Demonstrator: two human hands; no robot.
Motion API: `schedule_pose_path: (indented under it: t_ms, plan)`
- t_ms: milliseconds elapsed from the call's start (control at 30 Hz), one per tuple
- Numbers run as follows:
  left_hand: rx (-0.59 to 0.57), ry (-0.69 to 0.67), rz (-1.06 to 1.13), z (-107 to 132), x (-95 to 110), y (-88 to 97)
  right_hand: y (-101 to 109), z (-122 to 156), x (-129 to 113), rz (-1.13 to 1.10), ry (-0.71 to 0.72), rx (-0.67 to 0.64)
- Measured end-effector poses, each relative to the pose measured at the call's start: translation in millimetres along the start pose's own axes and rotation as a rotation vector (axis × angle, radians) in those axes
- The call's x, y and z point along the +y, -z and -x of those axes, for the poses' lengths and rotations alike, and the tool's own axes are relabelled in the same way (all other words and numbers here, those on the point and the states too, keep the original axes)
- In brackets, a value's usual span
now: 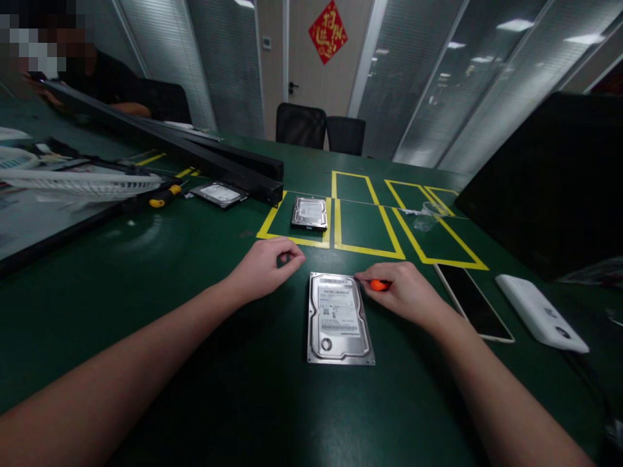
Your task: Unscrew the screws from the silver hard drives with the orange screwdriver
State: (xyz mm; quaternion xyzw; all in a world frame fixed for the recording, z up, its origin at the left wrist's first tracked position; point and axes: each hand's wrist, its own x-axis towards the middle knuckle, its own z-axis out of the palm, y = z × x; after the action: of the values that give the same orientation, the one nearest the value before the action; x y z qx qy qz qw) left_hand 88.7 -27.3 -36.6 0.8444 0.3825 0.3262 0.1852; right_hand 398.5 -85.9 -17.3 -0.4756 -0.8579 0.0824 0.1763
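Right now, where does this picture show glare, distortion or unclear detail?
Head view: pale sheen on the green table near the bottom edge; head view: bright patches in the glass partitions, which distortion tilts outward; head view: fine print on the nearer hard drive is unreadable.

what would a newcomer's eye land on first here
Probably the silver drive lying label up, front and centre, with the right hand at its far right corner holding something orange. Next, the red diamond sign on the door and the yellow outlines on the green table.

One head-worn camera looks forward and down from close above a green table point(219, 395), toward a door point(321, 84).
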Motion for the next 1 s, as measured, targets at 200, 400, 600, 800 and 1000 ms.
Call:
schedule_pose_path:
  t_ms: [200, 400, 600, 800, 1000]
  plan:
    - [-0.008, 0.009, -0.006, 0.2, 0.5, 0.5, 2.5, -1.2, -1.6, -0.012, -0.001, 0.013]
    - [-0.069, 0.036, -0.010, -0.2, -0.5, -0.8, 13.2, 3.6, -6.7, -0.085, -0.090, 0.204]
    - [-0.262, 0.088, 0.013, 4.0, 0.2, -4.6, 36.0, -10.9, -30.1, -0.716, -0.134, 0.630]
    - [-0.337, 0.063, -0.012, 6.2, 3.1, -7.4, 43.2, -41.6, -47.6, -1.109, -0.132, 0.648]
    - [-0.345, 0.048, -0.012, 5.4, 4.8, -7.6, 28.5, -43.8, -47.5, -1.121, -0.129, 0.687]
